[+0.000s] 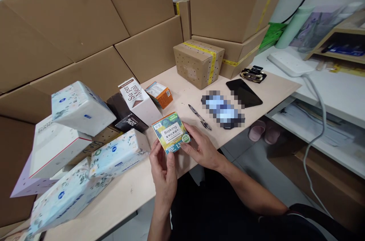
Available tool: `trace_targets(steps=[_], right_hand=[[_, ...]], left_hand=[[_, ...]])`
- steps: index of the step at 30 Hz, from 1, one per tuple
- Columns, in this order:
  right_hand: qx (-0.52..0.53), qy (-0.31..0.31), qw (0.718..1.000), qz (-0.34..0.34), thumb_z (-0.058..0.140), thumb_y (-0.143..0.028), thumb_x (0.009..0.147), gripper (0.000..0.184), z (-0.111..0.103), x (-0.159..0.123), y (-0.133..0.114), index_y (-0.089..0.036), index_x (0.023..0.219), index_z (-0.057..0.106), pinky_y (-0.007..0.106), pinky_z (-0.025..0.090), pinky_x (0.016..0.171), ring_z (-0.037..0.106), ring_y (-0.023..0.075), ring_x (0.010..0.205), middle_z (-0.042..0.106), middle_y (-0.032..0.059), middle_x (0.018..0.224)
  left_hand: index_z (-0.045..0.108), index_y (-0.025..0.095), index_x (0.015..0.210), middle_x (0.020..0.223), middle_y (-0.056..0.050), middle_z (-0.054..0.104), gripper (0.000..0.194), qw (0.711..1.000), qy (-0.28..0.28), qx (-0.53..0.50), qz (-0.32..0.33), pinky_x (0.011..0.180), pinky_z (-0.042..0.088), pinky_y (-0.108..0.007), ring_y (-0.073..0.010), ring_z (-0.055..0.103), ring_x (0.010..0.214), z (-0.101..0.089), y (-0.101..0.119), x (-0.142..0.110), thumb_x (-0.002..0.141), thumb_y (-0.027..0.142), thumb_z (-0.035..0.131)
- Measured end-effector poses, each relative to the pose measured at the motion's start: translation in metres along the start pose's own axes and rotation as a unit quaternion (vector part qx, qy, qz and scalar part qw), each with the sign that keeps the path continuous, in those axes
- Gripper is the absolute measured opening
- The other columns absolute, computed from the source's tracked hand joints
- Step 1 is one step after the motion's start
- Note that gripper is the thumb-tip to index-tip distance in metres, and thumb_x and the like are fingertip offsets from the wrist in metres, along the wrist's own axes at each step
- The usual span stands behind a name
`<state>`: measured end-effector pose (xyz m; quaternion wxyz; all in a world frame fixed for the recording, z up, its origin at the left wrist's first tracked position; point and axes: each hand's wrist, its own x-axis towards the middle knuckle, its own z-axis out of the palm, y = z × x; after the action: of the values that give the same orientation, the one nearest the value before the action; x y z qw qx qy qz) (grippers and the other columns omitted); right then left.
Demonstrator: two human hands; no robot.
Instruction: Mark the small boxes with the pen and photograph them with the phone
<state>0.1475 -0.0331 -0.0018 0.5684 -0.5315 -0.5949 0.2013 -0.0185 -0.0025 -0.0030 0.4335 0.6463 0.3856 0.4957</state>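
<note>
A small green, yellow and blue biscuit box (170,133) marked "Binking" is held between both hands above the table's front edge. My left hand (164,170) grips its lower left side, thumb on the near edge. My right hand (201,146) holds the right side, with its thumb near the lower right corner of the front. The box's underside is hidden. Just beyond it are an orange box (160,94) and a white "Super Meal" box (139,98). A pen (200,117) lies to the right of the box.
Tissue packs (118,153) and a white box (58,148) are piled at the left. A taped carton (198,62) stands at the back before stacked cardboard boxes (151,47). A black tablet-like slab (245,92) and a blurred-out object (224,110) lie on the right. A cable (316,127) hangs from the white desk.
</note>
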Motion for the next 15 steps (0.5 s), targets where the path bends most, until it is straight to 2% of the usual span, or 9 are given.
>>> trace_targets(steps=[15], right_hand=[[-0.002, -0.001, 1.000, 0.000, 0.059, -0.037, 0.095, 0.064, -0.0003, -0.0003, 0.0004, -0.028, 0.153, 0.033, 0.046, 0.050, 0.105, 0.056, 0.0257, 0.127, 0.056, 0.0115, 0.141]], left_hand=[[0.051, 0.025, 0.134, 0.146, -0.015, 0.050, 0.043, 1.000, -0.001, 0.006, 0.007, 0.115, 0.039, -0.055, -0.0301, 0.051, 0.137, -0.0006, 0.0013, -0.0010, 0.095, 0.038, 0.061]])
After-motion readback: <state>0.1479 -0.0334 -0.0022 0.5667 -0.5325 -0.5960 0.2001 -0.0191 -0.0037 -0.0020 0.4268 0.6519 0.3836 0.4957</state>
